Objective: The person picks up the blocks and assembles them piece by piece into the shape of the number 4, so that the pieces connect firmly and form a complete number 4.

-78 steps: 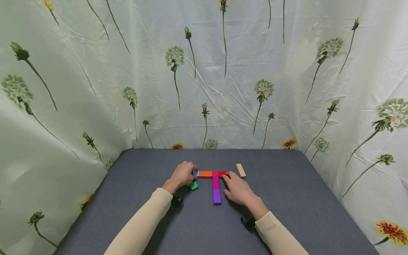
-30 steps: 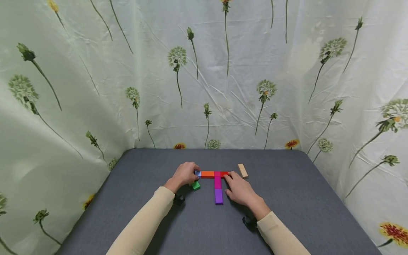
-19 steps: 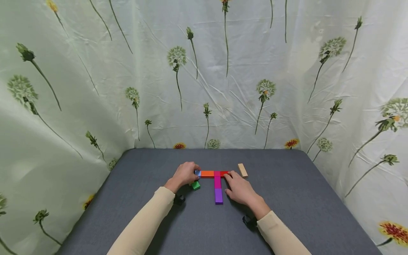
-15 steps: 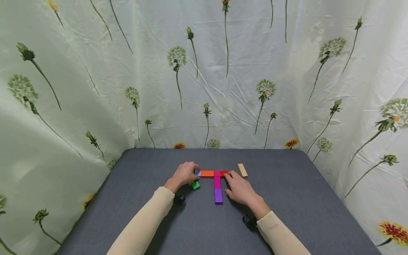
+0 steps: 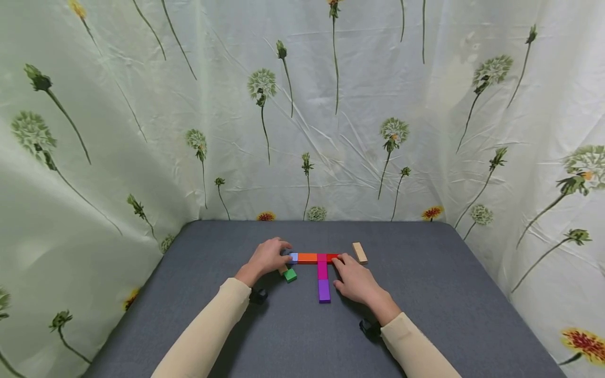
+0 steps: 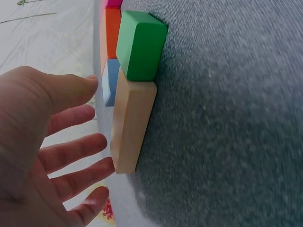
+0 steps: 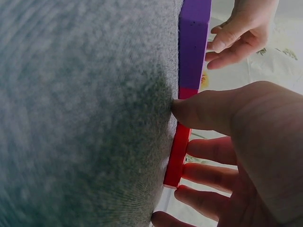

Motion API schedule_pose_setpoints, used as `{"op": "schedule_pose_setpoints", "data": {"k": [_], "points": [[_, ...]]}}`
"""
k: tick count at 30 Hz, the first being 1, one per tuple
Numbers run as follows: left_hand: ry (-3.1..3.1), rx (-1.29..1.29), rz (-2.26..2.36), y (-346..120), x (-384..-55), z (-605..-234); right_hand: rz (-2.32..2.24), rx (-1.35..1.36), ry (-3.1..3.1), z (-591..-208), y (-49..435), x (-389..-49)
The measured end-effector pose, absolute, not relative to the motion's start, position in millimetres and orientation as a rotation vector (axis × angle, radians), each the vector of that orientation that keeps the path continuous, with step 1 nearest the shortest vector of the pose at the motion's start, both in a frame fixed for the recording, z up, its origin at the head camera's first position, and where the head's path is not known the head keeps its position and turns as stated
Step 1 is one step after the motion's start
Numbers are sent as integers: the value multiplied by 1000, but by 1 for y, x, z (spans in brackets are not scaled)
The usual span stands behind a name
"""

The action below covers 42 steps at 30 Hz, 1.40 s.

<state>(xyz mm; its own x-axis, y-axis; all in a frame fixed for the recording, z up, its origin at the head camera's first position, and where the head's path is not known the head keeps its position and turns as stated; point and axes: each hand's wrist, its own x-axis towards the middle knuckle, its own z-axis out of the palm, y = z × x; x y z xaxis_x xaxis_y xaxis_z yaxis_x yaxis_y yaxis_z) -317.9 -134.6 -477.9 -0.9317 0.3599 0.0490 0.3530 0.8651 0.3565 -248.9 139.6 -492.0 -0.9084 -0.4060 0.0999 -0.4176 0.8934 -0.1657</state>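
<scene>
Coloured blocks form a T on the dark table. Its bar has a blue block [image 5: 294, 258], an orange block [image 5: 308, 258] and a red block [image 5: 332, 259]; a pink block [image 5: 322, 269] and a purple block [image 5: 323, 291] make the stem. My left hand [image 5: 267, 256] is just left of the blue block, fingers spread, holding nothing. Below it, a green block [image 6: 144, 47] meets the end of a plain wooden block [image 6: 135, 120]. My right hand [image 5: 357, 281] rests its fingertips on the red block, thumb apart near the stem in the right wrist view.
Another plain wooden block [image 5: 360, 252] lies beyond the right hand. The grey cloth-covered table [image 5: 406, 247] ends at a flower-printed curtain [image 5: 350, 157] behind and at the sides. A dark wrist camera [image 5: 371, 329] sits under the right wrist.
My left hand has let go of the blue block and drawn back a little to the left, uncovering more of the blue and plain wooden blocks. The right hand stays put.
</scene>
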Motion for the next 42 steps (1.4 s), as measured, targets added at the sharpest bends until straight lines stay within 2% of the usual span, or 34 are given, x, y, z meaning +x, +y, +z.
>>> {"op": "schedule_pose_setpoints", "data": {"k": [21,42], "points": [[2993,395,479,-157,-307,-484,257,673,-2990,-492,140,-249],[3035,317,548,-150,-297,-484,259,658,-2987,-493,141,-249]]}}
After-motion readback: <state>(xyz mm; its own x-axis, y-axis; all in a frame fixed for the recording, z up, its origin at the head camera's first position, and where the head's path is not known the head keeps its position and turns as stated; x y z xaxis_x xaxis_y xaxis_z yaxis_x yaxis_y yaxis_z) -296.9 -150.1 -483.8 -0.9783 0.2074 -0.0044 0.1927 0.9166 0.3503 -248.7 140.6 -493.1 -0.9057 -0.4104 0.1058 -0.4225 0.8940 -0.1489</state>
